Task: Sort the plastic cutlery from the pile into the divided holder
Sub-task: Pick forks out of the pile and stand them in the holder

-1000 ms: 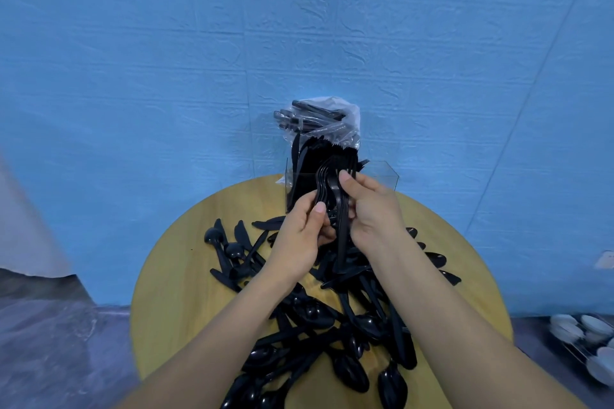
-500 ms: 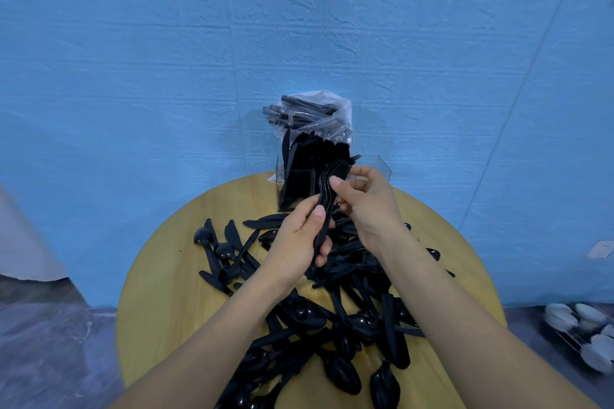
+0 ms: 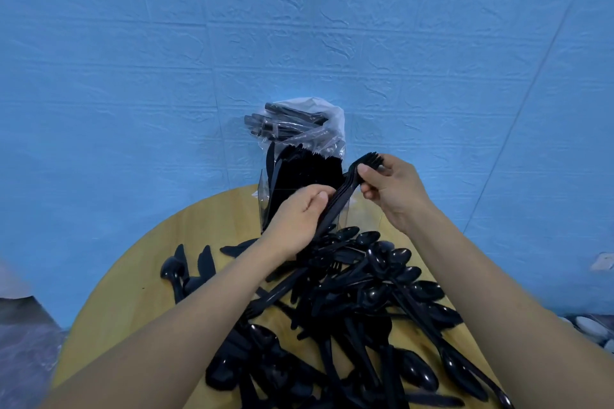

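A stack of black plastic forks (image 3: 345,191) is held between both hands just in front of the clear divided holder (image 3: 264,206). My left hand (image 3: 299,219) grips the handles low down. My right hand (image 3: 392,189) pinches the stack near the tines, which point up and right. The holder stands at the table's far edge, packed with black knives. A big pile of black spoons, forks and knives (image 3: 358,309) covers the round wooden table (image 3: 139,269) below my arms.
A clear plastic bag with more black cutlery (image 3: 295,124) rests on top of the holder against the blue wall. A few knives and a spoon (image 3: 186,269) lie apart at the left. White dishes (image 3: 594,329) sit on the floor at the right.
The fork stack has tilted from upright to slanting up and right. My right hand has slid up toward the tines and moved right, while my left hand keeps hold of the handles.
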The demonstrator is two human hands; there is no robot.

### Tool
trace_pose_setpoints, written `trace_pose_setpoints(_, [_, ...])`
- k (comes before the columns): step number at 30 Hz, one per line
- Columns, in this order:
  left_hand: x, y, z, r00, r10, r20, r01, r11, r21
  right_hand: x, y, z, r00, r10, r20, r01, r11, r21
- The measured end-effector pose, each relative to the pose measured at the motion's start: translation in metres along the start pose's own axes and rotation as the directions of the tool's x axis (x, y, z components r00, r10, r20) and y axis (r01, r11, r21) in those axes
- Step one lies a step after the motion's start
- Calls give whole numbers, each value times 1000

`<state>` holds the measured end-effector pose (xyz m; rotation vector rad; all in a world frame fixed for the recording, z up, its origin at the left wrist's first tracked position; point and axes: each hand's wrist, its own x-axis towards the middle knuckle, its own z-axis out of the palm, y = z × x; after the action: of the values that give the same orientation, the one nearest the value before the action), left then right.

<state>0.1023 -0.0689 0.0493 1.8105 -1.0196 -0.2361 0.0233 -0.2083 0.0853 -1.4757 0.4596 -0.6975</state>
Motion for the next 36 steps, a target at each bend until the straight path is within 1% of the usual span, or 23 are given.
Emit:
trace_pose_setpoints(1, [6, -8, -2, 997, 57, -57, -46, 983, 177, 9, 1, -2, 999, -8, -35, 8, 1000, 12])
trace_pose_setpoints(2, [11, -17, -4, 990, 117, -82, -84, 941, 328, 17, 2, -4, 998, -12, -67, 14, 1000, 21])
trace_pose_setpoints(4, [18, -34, -9, 977, 207, -54, -143, 817, 558, 33, 6, -6, 994, -11, -111, 14, 1000, 25])
trace_pose_setpoints(6, [22, -48, -13, 964, 265, 5, -194, 695, 693, 45, 10, -5, 992, -6, -128, 9, 1000, 24])
trace_pose_setpoints(8, [25, -57, -15, 948, 316, 36, -231, 607, 760, 56, 15, -3, 988, -22, -154, 25, 1000, 18])
trace_pose_setpoints(10, [26, -61, -16, 937, 347, 44, -244, 558, 793, 65, 17, 0, 976, -53, -210, 54, 999, 0])
trace_pose_setpoints(11, [28, -61, -16, 933, 356, 48, -251, 549, 797, 69, 17, 1, 966, -75, -247, 76, 997, -9])
trace_pose_setpoints(13, [30, -61, -16, 929, 368, 52, -262, 550, 793, 75, 17, 2, 939, -132, -318, 126, 991, -41])
trace_pose_setpoints(15, [31, -62, -17, 924, 376, 61, -278, 555, 784, 76, 19, 6, 910, -221, -351, 184, 974, -136])
trace_pose_setpoints(17, [32, -62, -19, 925, 371, 79, -293, 567, 770, 72, 22, 14, 879, -357, -317, 276, 922, -273])
trace_pose_setpoints(20, [31, -62, -20, 927, 362, 96, -302, 572, 763, 62, 33, 30, 810, -559, -179, 428, 771, -472])
trace_pose_setpoints(23, [30, -62, -22, 928, 356, 111, -309, 566, 764, 56, 47, 41, 739, -669, -78, 522, 641, -563])
trace_pose_setpoints(26, [29, -62, -23, 926, 355, 131, -323, 560, 763, 56, 52, 46, 711, -703, -19, 526, 550, -649])
trace_pose_setpoints(27, [29, -62, -24, 923, 361, 135, -329, 553, 765, 56, 53, 47, 698, -716, 20, 519, 485, -704])
trace_pose_setpoints(29, [28, -62, -25, 919, 368, 140, -336, 548, 766, 56, 60, 49, 656, -745, 119, 493, 305, -815])
trace_pose_setpoints(30, [28, -62, -26, 921, 363, 140, -333, 550, 766, 55, 65, 48, 656, -740, 151, 473, 247, -846])
trace_pose_setpoints(31, [27, -62, -26, 924, 353, 143, -330, 553, 766, 54, 71, 48, 667, -726, 167, 449, 212, -868])
trace_pose_setpoints(33, [25, -59, -27, 932, 328, 155, -324, 561, 762, 51, 78, 45, 703, -688, 177, 398, 175, -900])
trace_pose_setpoints(36, [22, -56, -30, 943, 283, 178, -313, 566, 763, 46, 73, 46, 726, -665, 179, 374, 162, -913])
